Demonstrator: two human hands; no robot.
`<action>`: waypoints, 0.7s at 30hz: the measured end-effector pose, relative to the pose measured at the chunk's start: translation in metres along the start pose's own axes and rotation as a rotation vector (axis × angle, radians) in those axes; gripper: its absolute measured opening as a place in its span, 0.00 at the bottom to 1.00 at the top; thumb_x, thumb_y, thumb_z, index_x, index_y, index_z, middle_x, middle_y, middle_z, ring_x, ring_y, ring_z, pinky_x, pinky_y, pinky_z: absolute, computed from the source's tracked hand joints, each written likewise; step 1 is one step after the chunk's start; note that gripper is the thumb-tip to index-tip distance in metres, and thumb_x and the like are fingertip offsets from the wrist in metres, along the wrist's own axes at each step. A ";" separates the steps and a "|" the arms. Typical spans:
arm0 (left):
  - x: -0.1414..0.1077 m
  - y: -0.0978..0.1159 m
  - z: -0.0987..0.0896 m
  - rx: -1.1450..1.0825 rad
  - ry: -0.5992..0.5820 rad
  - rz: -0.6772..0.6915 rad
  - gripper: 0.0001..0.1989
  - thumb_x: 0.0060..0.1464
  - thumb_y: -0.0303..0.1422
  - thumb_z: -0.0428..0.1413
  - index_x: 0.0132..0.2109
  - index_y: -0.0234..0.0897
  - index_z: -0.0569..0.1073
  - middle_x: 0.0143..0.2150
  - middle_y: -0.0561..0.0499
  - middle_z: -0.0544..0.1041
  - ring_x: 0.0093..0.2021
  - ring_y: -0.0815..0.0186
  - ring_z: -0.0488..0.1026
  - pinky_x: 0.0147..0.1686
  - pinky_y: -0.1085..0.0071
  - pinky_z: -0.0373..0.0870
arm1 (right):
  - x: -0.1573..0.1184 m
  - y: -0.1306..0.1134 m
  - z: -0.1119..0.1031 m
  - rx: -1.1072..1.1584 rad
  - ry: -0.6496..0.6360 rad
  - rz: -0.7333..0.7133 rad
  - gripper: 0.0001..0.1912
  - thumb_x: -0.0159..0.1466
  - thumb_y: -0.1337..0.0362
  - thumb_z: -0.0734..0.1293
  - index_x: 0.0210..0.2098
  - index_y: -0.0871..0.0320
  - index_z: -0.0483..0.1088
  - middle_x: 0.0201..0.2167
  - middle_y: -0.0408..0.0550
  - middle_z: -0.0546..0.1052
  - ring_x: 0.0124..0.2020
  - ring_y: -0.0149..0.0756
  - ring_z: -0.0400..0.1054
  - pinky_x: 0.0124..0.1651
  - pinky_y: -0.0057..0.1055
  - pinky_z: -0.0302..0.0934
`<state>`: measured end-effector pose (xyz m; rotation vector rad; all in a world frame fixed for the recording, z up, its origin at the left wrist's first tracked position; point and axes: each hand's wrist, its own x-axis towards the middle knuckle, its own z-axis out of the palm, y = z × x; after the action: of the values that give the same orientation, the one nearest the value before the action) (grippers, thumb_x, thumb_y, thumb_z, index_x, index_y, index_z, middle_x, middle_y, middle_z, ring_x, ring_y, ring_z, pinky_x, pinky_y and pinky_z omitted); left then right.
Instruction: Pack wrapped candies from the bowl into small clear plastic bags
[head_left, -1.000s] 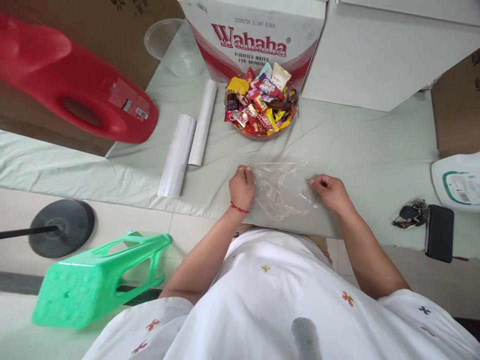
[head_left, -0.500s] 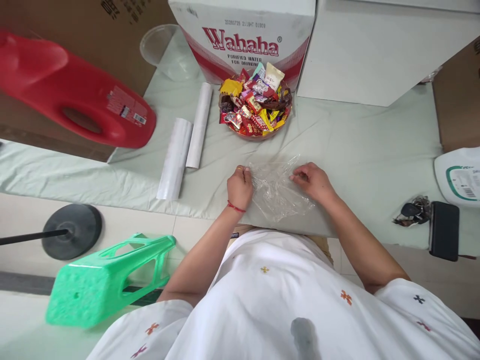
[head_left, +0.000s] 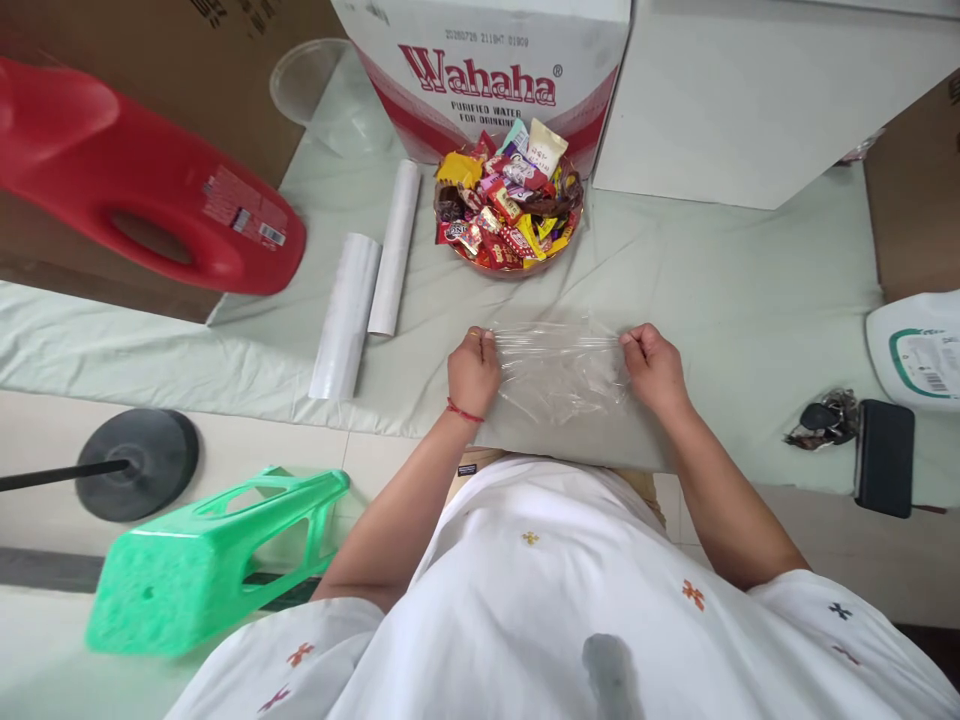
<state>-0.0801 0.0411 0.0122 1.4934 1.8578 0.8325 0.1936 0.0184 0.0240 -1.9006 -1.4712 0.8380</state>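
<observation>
A clear plastic bag [head_left: 559, 375] is stretched between my two hands, just above the front edge of the cloth-covered table. My left hand [head_left: 475, 370] pinches its left top corner; a red string is round that wrist. The right top corner is gripped between thumb and fingers of my right hand [head_left: 655, 368]. Taut folds run across the upper edge, while the lower part hangs loose and crumpled. Beyond the bag stands a bowl of wrapped sweets [head_left: 510, 205], touched by neither hand.
Two white rolls [head_left: 345, 315] lie left of the bowl. A red jug [head_left: 187, 200], a clear plastic tub [head_left: 330, 100] and a Wahaha box [head_left: 495, 70] stand behind. To the right are keys [head_left: 823, 418], a phone [head_left: 885, 458] and a white bottle [head_left: 919, 350]. A green stool [head_left: 217, 560] is at lower left.
My right hand has moved right and closed on the bag's right corner. The bag's top edge, crumpled before, is now pulled straight. My left hand keeps its pinch.
</observation>
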 end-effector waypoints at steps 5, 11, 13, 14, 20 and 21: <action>-0.004 0.000 0.002 0.206 -0.062 0.035 0.12 0.69 0.38 0.49 0.36 0.42 0.67 0.23 0.52 0.67 0.31 0.57 0.72 0.35 0.69 0.58 | 0.004 0.017 -0.008 0.063 -0.016 0.061 0.13 0.68 0.52 0.62 0.32 0.53 0.65 0.21 0.39 0.66 0.24 0.33 0.57 0.32 0.31 0.53; -0.005 0.003 0.007 0.412 -0.017 0.069 0.15 0.69 0.44 0.49 0.49 0.39 0.73 0.47 0.39 0.75 0.43 0.51 0.76 0.38 0.65 0.65 | 0.004 0.018 -0.008 -0.140 0.038 0.002 0.12 0.68 0.54 0.61 0.32 0.53 0.66 0.22 0.41 0.69 0.26 0.35 0.61 0.34 0.33 0.53; -0.007 0.004 0.005 0.378 0.080 0.108 0.18 0.67 0.44 0.52 0.55 0.37 0.72 0.54 0.34 0.72 0.51 0.48 0.74 0.43 0.61 0.68 | 0.002 0.015 -0.007 -0.166 0.035 -0.006 0.12 0.69 0.54 0.61 0.33 0.53 0.66 0.22 0.42 0.69 0.26 0.36 0.61 0.34 0.33 0.53; -0.009 0.004 0.003 0.350 0.142 0.136 0.19 0.65 0.43 0.54 0.57 0.35 0.71 0.56 0.33 0.71 0.55 0.47 0.72 0.48 0.58 0.68 | 0.002 0.014 -0.007 -0.172 0.033 -0.005 0.13 0.69 0.53 0.61 0.33 0.53 0.66 0.22 0.42 0.69 0.26 0.36 0.61 0.34 0.33 0.52; -0.030 0.023 0.002 0.038 -0.012 0.467 0.08 0.61 0.34 0.57 0.46 0.41 0.78 0.52 0.38 0.78 0.64 0.48 0.70 0.68 0.47 0.54 | 0.001 0.014 -0.004 -0.169 0.017 -0.016 0.13 0.69 0.53 0.61 0.33 0.54 0.66 0.21 0.41 0.67 0.24 0.35 0.59 0.33 0.32 0.52; -0.031 0.027 0.006 0.006 -0.154 0.539 0.08 0.62 0.34 0.56 0.46 0.43 0.78 0.52 0.41 0.80 0.65 0.50 0.70 0.69 0.47 0.54 | 0.001 0.014 -0.004 -0.174 0.014 -0.026 0.13 0.69 0.53 0.61 0.33 0.54 0.66 0.20 0.40 0.67 0.24 0.35 0.59 0.33 0.32 0.51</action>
<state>-0.0540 0.0159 0.0319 2.0401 1.3589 0.9152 0.2052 0.0161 0.0153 -2.0037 -1.6018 0.7025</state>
